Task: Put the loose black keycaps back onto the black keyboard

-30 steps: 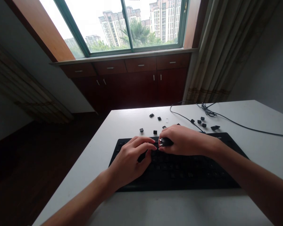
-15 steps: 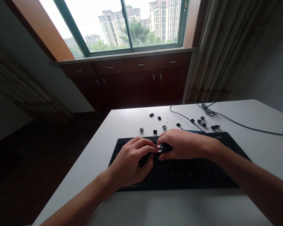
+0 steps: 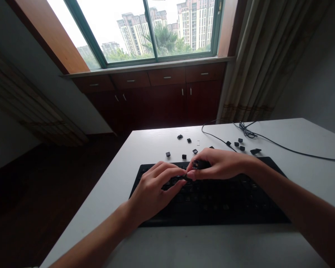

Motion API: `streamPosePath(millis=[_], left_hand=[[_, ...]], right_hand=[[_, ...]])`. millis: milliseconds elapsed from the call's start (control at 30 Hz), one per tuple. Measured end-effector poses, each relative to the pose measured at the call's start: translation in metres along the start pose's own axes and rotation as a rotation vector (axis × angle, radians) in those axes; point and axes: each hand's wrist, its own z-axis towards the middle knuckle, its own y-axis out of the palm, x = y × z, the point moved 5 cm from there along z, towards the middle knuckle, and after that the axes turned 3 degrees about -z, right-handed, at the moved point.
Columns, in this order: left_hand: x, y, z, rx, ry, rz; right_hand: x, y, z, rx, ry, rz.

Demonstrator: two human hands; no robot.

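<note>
A black keyboard [image 3: 217,214] lies on the white table, with its upper middle under my hands. My right hand [image 3: 222,163] is closed around a small black keycap puller [image 3: 201,164], its tip pointing left above the keys. The thumb and fingertips of my left hand [image 3: 155,188] meet those of my right on a small dark keycap [image 3: 188,178], partly hidden between them. Beyond the keyboard's back edge lie loose black keycaps, among them a square one [image 3: 184,156] and one tipped over [image 3: 195,151].
More black keycaps [image 3: 236,144] are grouped at the right, beside a longer black key [image 3: 256,151]. A coiled black cable [image 3: 247,130] runs off the right side of the white table [image 3: 106,193]. A window and wooden cabinets [image 3: 156,100] stand beyond.
My right hand has turned and lifted slightly, swinging the puller up and away from the left fingers. Both hands' fingertips now come together on the keycap.
</note>
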Motion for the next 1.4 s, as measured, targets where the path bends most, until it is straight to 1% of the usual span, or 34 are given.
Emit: streamPosePath(millis=[100, 267, 433, 733, 900, 1033, 1267, 1333, 1400], left_hand=[[0.001, 0.000, 0.000, -0.007, 0.009, -0.005], [0.003, 0.000, 0.000, -0.020, 0.021, 0.014], [0.001, -0.001, 0.000, -0.008, 0.008, 0.022], [0.002, 0.000, -0.002, -0.009, -0.003, -0.006], [-0.001, 0.001, -0.001, 0.005, -0.024, -0.028], [-0.003, 0.001, -0.001, -0.010, -0.112, -0.106], [-0.015, 0.000, -0.007, 0.021, -0.390, -0.177], [-0.017, -0.001, -0.007, 0.026, -0.406, -0.215], [-0.017, -0.001, -0.007, 0.026, -0.394, -0.246]], right_hand=[[-0.002, 0.001, -0.001, -0.030, 0.007, -0.006], [-0.005, 0.002, -0.001, -0.033, -0.010, -0.020], [-0.008, 0.001, -0.002, -0.009, -0.046, -0.025], [-0.003, 0.001, 0.002, 0.027, 0.016, 0.011], [-0.004, -0.003, 0.001, 0.085, -0.043, 0.029], [-0.009, -0.007, 0.000, 0.153, -0.096, 0.045], [-0.017, -0.007, -0.001, 0.266, -0.207, -0.070], [-0.020, -0.007, -0.001, 0.295, -0.230, -0.108], [-0.023, -0.008, -0.002, 0.319, -0.242, -0.150]])
